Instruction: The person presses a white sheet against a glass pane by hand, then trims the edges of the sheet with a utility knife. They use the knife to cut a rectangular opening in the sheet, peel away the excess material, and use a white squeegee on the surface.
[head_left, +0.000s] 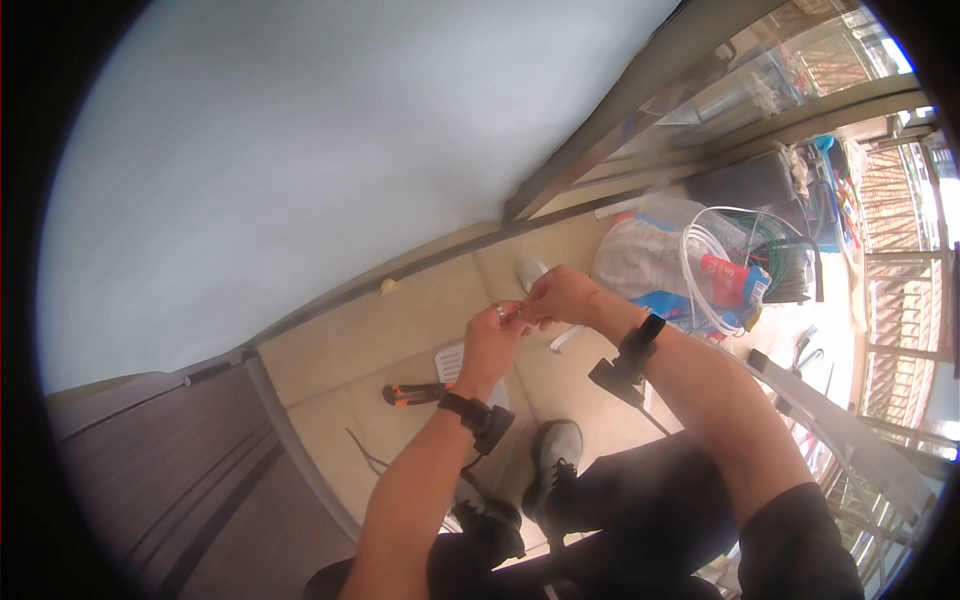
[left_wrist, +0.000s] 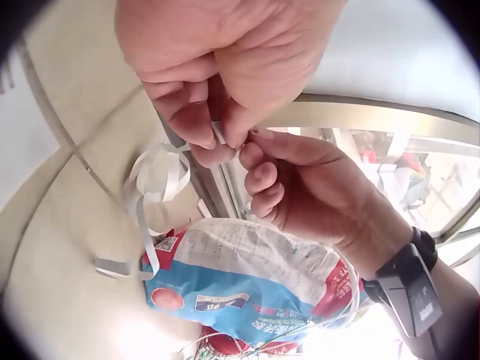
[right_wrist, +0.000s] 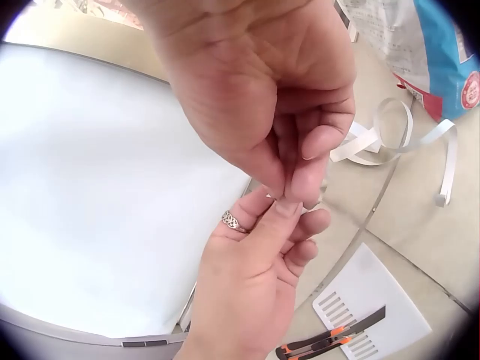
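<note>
In the head view my left hand [head_left: 487, 345] and right hand [head_left: 567, 298] meet at the fingertips above the floor. My left thumb and fingers [left_wrist: 199, 124] pinch a narrow white strip [left_wrist: 218, 133] in the left wrist view. Against them, my right thumb and fingertip [left_wrist: 259, 139] pinch at the strip's end, mostly hidden by the fingers. A loosely curled length of white strip [left_wrist: 174, 176] hangs or lies beyond the hands; which one is unclear. From the right wrist, my right hand [right_wrist: 262, 97] is above my ringed left hand [right_wrist: 251, 262], tips touching.
A white notched spreader [right_wrist: 382, 307] and an orange-black cutter [head_left: 415, 393] lie on the tiled floor [head_left: 350, 400]. Beyond the hands are a blue-and-white bag [left_wrist: 240, 285] and coiled white cable [head_left: 700, 270]. A large pale panel [head_left: 300, 170] stands ahead, beside a metal-framed glass door.
</note>
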